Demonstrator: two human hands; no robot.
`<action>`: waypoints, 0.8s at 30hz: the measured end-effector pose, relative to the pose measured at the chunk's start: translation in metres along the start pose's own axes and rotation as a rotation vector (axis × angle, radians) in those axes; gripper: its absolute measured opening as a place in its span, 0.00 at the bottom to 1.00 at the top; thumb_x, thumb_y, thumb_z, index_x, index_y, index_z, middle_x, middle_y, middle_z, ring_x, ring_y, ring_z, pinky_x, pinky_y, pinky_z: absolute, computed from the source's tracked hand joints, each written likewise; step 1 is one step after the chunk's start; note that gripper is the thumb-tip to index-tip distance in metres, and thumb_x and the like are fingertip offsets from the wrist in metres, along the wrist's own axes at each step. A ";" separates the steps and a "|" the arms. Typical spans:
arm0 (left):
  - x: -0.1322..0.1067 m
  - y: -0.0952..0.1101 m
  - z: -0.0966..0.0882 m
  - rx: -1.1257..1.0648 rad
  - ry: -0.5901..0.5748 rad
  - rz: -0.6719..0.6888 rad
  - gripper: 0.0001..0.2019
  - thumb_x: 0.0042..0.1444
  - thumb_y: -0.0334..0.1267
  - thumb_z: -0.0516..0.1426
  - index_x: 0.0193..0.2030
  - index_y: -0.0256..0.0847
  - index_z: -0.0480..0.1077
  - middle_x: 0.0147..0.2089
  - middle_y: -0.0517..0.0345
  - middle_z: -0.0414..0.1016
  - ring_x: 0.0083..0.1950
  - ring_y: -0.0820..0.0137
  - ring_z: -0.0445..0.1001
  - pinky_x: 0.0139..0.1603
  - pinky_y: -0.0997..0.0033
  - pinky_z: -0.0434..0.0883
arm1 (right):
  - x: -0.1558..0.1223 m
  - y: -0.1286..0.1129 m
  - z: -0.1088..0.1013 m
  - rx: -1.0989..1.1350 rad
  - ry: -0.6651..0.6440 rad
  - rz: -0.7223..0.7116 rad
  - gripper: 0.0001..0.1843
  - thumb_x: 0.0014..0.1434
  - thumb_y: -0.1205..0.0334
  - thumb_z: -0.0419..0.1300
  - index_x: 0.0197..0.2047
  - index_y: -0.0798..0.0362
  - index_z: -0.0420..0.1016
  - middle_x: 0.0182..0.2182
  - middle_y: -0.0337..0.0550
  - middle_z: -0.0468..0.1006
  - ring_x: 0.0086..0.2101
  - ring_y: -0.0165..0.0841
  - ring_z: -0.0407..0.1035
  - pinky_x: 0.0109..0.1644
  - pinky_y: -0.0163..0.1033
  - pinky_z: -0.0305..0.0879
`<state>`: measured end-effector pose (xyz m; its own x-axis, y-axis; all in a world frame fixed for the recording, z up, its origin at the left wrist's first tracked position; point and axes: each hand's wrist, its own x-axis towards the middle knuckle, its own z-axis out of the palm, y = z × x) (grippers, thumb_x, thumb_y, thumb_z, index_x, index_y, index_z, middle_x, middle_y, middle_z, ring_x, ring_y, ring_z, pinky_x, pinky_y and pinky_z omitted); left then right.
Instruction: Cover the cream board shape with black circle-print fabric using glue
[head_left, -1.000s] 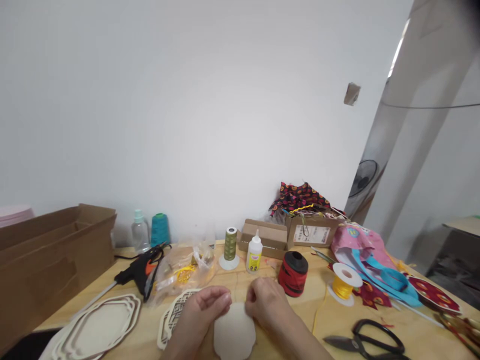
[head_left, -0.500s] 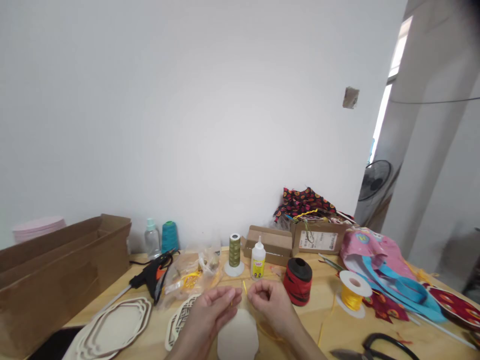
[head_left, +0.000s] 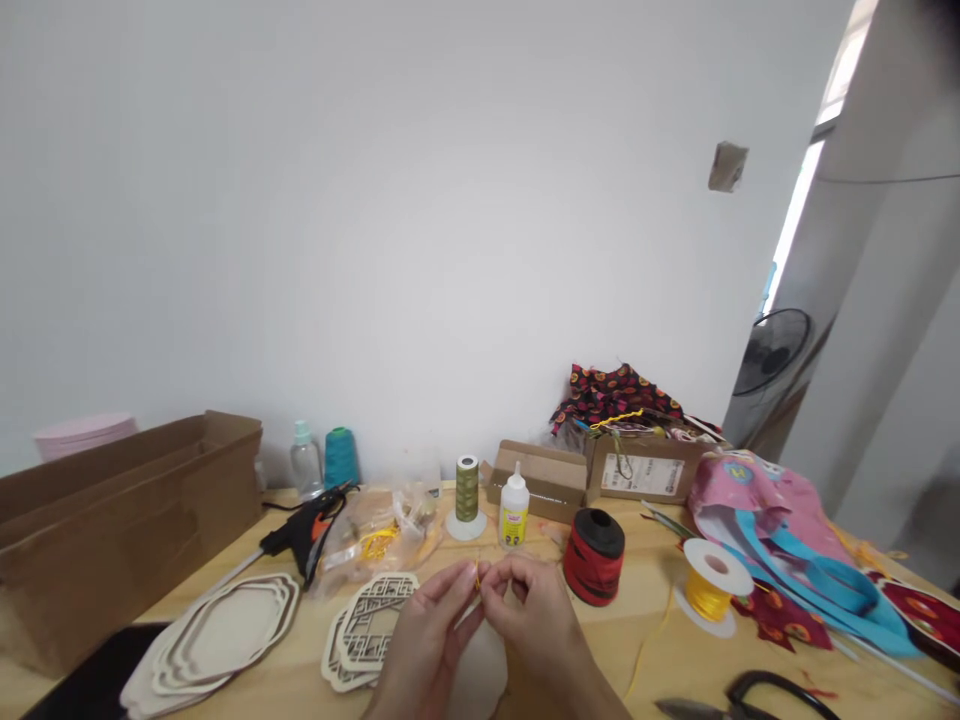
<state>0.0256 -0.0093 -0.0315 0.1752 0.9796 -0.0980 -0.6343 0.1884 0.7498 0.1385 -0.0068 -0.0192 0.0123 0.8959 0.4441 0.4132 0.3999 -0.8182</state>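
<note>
Close together at the front centre of the table, my left hand (head_left: 442, 612) and my right hand (head_left: 525, 608) pinch a thin yellow cord (head_left: 478, 574) between their fingertips. Both hands are closed, and only a short piece of the cord shows where the fingers meet. Beneath them lies a pale flat wooden panel (head_left: 484, 675), partly covered by my hands. To the left of my left hand sit cut-out lattice wooden panels (head_left: 367, 630). A white glue bottle (head_left: 514, 512) stands just beyond the fingertips.
A red thread cone (head_left: 595, 560), a yellow cord spool (head_left: 709, 590) and black-handled scissors (head_left: 742, 695) lie to the right. Leftward are a glue gun (head_left: 304, 535), stacked plain panels (head_left: 225, 640) and a long cardboard box (head_left: 135, 510). An olive thread spool (head_left: 467, 492) stands behind.
My hands have come together, so the fingertips now meet at the cord. The view has shifted slightly, uncovering more of the lattice panels on the left.
</note>
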 end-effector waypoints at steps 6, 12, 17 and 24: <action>-0.001 0.002 0.001 0.020 0.045 0.008 0.06 0.39 0.32 0.64 0.26 0.34 0.74 0.28 0.55 0.78 0.34 0.70 0.74 0.39 0.76 0.70 | -0.003 -0.003 -0.003 -0.014 -0.015 -0.033 0.06 0.43 0.68 0.55 0.19 0.55 0.71 0.17 0.36 0.67 0.19 0.26 0.57 0.21 0.29 0.52; -0.003 0.002 0.000 0.008 0.119 -0.063 0.13 0.36 0.31 0.66 0.32 0.38 0.73 0.28 0.56 0.78 0.30 0.72 0.75 0.32 0.78 0.71 | 0.001 -0.008 -0.013 0.158 -0.037 -0.006 0.07 0.46 0.64 0.57 0.26 0.55 0.76 0.21 0.38 0.69 0.20 0.26 0.57 0.22 0.31 0.55; -0.004 0.003 0.002 0.005 0.137 -0.091 0.16 0.33 0.31 0.66 0.34 0.38 0.72 0.26 0.56 0.78 0.26 0.74 0.75 0.29 0.80 0.70 | 0.001 -0.009 -0.014 0.297 -0.119 0.005 0.08 0.49 0.62 0.58 0.27 0.53 0.79 0.22 0.41 0.71 0.26 0.32 0.63 0.30 0.35 0.61; -0.008 0.007 0.004 0.055 0.069 -0.094 0.14 0.37 0.32 0.65 0.35 0.37 0.73 0.27 0.58 0.77 0.27 0.75 0.73 0.30 0.80 0.69 | 0.002 -0.008 -0.014 0.455 -0.169 0.048 0.08 0.48 0.61 0.59 0.31 0.50 0.79 0.25 0.42 0.73 0.30 0.33 0.66 0.34 0.36 0.63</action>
<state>0.0222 -0.0164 -0.0228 0.1785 0.9607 -0.2127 -0.5746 0.2773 0.7700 0.1481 -0.0113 -0.0064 -0.1420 0.9191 0.3674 -0.0243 0.3678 -0.9296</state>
